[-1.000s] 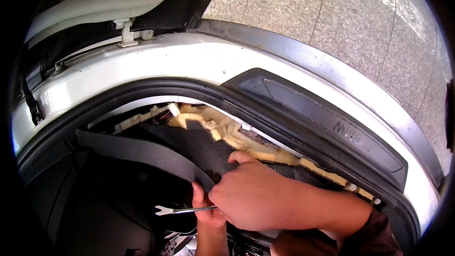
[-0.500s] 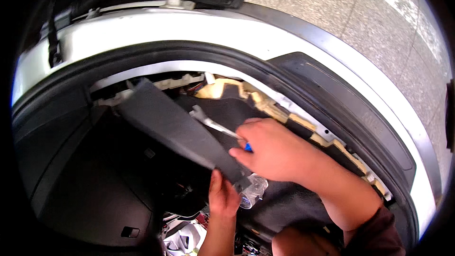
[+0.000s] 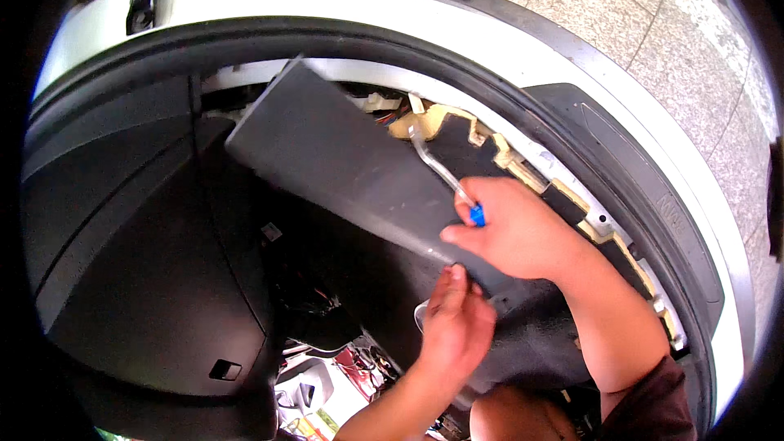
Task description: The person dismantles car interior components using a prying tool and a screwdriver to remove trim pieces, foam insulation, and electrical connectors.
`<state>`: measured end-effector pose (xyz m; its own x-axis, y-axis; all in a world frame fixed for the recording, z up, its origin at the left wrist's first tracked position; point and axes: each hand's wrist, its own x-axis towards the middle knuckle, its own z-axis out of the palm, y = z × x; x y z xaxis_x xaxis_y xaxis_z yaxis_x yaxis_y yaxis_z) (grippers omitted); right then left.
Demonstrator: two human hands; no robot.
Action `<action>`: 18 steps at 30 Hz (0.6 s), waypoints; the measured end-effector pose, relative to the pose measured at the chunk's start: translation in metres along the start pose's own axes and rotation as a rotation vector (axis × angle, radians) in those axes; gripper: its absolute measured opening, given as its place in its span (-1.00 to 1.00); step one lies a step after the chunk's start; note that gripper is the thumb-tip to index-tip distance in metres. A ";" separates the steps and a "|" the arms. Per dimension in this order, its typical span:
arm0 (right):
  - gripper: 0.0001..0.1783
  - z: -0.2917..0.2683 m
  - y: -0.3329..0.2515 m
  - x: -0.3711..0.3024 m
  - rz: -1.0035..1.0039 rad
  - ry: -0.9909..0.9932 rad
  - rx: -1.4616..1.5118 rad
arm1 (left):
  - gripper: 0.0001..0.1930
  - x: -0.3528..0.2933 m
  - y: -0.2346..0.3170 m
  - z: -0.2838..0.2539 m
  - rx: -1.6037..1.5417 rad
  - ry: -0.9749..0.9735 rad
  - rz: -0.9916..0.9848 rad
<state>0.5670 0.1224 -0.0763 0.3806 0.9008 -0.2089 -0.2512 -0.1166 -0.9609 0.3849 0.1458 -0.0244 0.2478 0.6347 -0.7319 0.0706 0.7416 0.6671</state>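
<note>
A long dark grey plastic trim panel (image 3: 327, 143) lies slantwise in the middle, its wide end up and to the left. My left hand (image 3: 461, 310) pinches its lower edge near the narrow end, fingers closed. My right hand (image 3: 510, 229) is closed round a trim pry tool (image 3: 441, 170) with a bent metal shaft; a bit of its blue handle shows by the thumb. The shaft lies across the panel's right side, its tip near yellow foam at the opening's edge. A small pale rim of something clear (image 3: 420, 316) shows beside my left hand, mostly hidden.
Around the car's opening runs a black rubber seal (image 3: 245, 33) inside a white body sill (image 3: 343, 0). Black carpet (image 3: 531, 327) and foam padding (image 3: 506, 155) line the floor. A black door panel (image 3: 147, 261) stands at left. Loose papers and wires (image 3: 351, 384) lie below.
Both hands and the panel have moved up and right in the picture, as the view has shifted too. The clear plastic container beside the left hand is now mostly covered.
</note>
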 end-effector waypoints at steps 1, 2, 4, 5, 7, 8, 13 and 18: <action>-0.64 -0.001 -0.003 0.000 0.031 0.059 -0.009 | -0.61 0.000 0.000 0.008 -0.024 -0.008 0.019; -0.71 -0.005 -0.005 0.000 0.017 0.038 -0.015 | -0.67 0.002 -0.001 0.016 -0.044 -0.019 0.031; -0.85 0.000 -0.003 0.000 -0.054 -0.007 -0.117 | -0.70 0.010 0.009 -0.003 0.028 0.023 0.066; -0.90 0.003 0.000 0.001 -0.089 -0.023 -0.163 | -0.72 0.015 0.020 -0.014 0.072 0.041 0.081; -0.90 0.008 0.012 0.004 -0.207 0.033 -0.251 | -0.63 0.025 0.054 -0.024 0.208 0.077 0.355; -0.89 0.010 0.016 0.004 -0.224 0.023 -0.256 | -0.54 0.027 0.073 -0.015 0.237 0.221 0.467; -0.86 0.017 0.020 0.004 -0.096 -0.045 -0.262 | -0.46 0.072 0.179 -0.021 0.372 -0.040 0.861; -0.91 0.024 0.037 0.016 0.055 -0.010 -0.297 | -0.53 0.148 0.245 0.011 0.125 -0.131 0.721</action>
<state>0.5428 0.1423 -0.1107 0.3648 0.8936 -0.2616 0.0010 -0.2813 -0.9596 0.4494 0.4194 0.0321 0.3864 0.9180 -0.0894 -0.0456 0.1158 0.9922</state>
